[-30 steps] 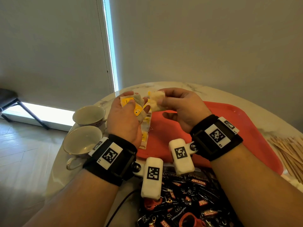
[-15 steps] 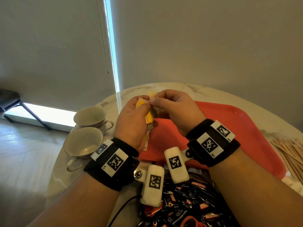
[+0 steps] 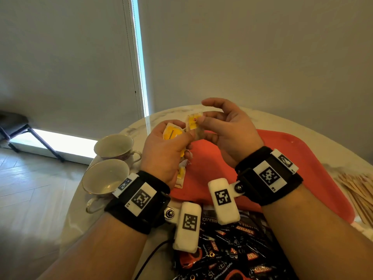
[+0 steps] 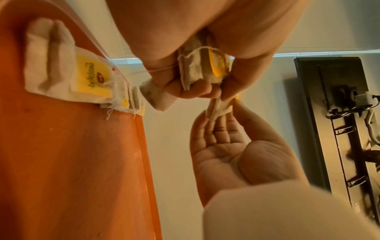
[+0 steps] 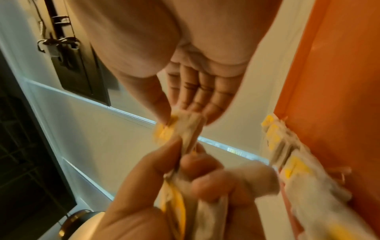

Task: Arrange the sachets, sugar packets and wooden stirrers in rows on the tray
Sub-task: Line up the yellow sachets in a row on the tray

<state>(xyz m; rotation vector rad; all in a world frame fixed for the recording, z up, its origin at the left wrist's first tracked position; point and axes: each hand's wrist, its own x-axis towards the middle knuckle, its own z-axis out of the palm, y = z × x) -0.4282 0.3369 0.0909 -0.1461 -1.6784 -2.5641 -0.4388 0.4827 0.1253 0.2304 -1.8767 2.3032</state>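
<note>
My left hand (image 3: 177, 138) grips a bunch of tea sachets (image 3: 171, 133) with yellow tags above the left end of the red tray (image 3: 292, 154). My right hand (image 3: 205, 118) pinches one tea sachet (image 3: 193, 121) between thumb and fingers, at the top of the bunch. The left wrist view shows that sachet (image 4: 218, 107) still touching the bunch (image 4: 201, 71). Several sachets (image 4: 68, 73) lie overlapped along the tray's left edge, partly hidden behind my left hand in the head view. Wooden stirrers (image 3: 359, 190) lie in a pile right of the tray.
Two empty teacups (image 3: 113, 146) (image 3: 105, 176) stand on the marble table (image 3: 323, 134) left of the tray. A black bag of coffee sachets (image 3: 232, 255) lies at the near edge under my wrists. A black cable (image 3: 149, 257) runs beside it.
Both hands were pressed together around the bunch. My right hand has now drawn one sachet upward and opened its other fingers, and both hands sit higher above the tray.
</note>
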